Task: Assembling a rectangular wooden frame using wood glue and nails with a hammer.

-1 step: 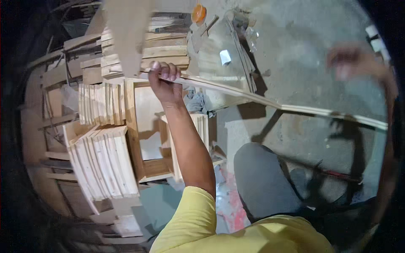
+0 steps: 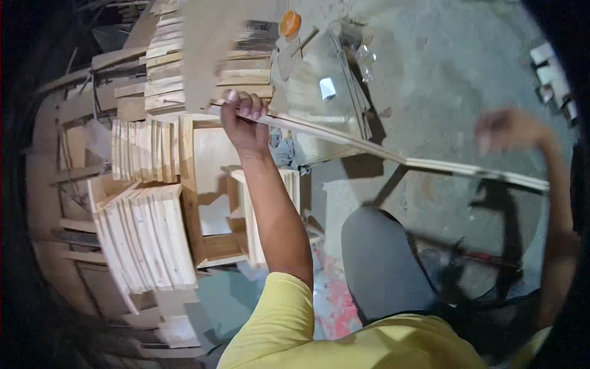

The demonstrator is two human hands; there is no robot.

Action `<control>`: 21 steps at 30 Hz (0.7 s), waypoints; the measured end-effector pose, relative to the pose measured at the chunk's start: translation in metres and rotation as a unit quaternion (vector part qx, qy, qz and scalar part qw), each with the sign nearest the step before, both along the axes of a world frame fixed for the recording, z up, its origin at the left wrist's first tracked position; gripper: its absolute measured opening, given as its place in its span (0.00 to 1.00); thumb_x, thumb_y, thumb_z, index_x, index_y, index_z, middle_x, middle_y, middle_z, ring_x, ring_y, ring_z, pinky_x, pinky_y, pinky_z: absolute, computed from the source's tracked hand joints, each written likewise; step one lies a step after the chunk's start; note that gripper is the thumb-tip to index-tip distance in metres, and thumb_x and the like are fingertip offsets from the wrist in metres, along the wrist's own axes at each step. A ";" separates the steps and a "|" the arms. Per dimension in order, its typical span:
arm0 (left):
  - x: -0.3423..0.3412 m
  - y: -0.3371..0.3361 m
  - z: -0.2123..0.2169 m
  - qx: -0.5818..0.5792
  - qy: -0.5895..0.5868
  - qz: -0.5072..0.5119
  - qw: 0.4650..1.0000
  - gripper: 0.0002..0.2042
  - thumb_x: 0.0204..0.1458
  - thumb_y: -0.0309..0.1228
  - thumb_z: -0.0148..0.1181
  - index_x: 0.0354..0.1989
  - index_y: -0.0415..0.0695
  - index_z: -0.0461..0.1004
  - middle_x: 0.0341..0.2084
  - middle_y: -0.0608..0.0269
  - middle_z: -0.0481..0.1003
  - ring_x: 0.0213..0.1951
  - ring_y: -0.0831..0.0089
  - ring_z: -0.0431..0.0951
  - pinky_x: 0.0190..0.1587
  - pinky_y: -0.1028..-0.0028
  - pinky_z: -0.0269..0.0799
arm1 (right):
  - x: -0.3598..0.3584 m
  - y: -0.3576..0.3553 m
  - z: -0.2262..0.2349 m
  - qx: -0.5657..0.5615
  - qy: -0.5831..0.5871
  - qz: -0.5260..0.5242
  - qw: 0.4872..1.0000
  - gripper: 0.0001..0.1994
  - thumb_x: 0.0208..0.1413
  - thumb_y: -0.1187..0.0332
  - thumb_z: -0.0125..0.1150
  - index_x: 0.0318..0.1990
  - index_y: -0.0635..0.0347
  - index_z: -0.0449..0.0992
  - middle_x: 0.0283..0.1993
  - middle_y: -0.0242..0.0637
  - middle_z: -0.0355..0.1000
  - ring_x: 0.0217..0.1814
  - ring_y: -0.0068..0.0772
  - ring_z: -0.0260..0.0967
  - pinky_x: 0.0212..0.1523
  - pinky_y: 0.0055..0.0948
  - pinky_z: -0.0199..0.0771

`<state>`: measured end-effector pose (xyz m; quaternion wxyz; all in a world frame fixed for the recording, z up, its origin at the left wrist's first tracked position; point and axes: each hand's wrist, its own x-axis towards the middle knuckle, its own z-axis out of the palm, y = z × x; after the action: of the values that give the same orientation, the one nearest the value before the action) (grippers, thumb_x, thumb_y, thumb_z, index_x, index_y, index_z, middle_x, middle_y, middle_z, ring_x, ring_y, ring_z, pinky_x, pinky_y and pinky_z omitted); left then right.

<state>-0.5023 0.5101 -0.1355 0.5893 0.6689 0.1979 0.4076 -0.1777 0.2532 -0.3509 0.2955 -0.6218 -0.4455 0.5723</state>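
Note:
My left hand point(image 2: 246, 123) is closed around one end of a long, thin wooden strip point(image 2: 332, 138). The pale strip runs rightward across my front above the floor, with a bend in its line near the middle. On the far right my right hand point(image 2: 510, 130) hovers above the strip's other end, apart from it. Its fingers are smeared by motion, so their pose is unclear. Beneath my left forearm sits an open wooden box frame point(image 2: 192, 209) with a pale panel inside. A blurred, pale flat shape point(image 2: 209, 55) hangs beyond my left hand; its kind is unclear.
Stacked wooden pieces point(image 2: 150, 240) stand at the left, with more slats point(image 2: 144, 150) behind them. Further boards point(image 2: 246, 77) lie at the far left. An orange round object point(image 2: 290, 23) and a hammer-like tool point(image 2: 305, 41) rest beyond. White blocks point(image 2: 551, 74) lie far right.
My right hand has moved lower in the picture. The blurred pale shape has shifted rightward. My left hand keeps its hold on the wooden strip.

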 end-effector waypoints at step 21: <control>-0.047 -0.027 0.000 -0.084 -0.089 -0.037 0.992 0.30 0.50 0.62 0.47 0.27 0.39 0.66 0.13 0.63 0.63 0.16 0.73 0.65 0.20 0.74 0.63 | -0.172 -0.177 -0.200 -0.128 -0.328 0.415 0.839 0.19 0.42 0.48 0.60 0.42 0.43 0.77 0.38 0.38 0.76 0.40 0.45 0.74 0.40 0.41 0.73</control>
<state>-0.5494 0.4829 -0.1356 0.6734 0.5848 0.1538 0.4254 -0.3497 0.0762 -0.5513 -0.2149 -0.5625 -0.6557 0.4555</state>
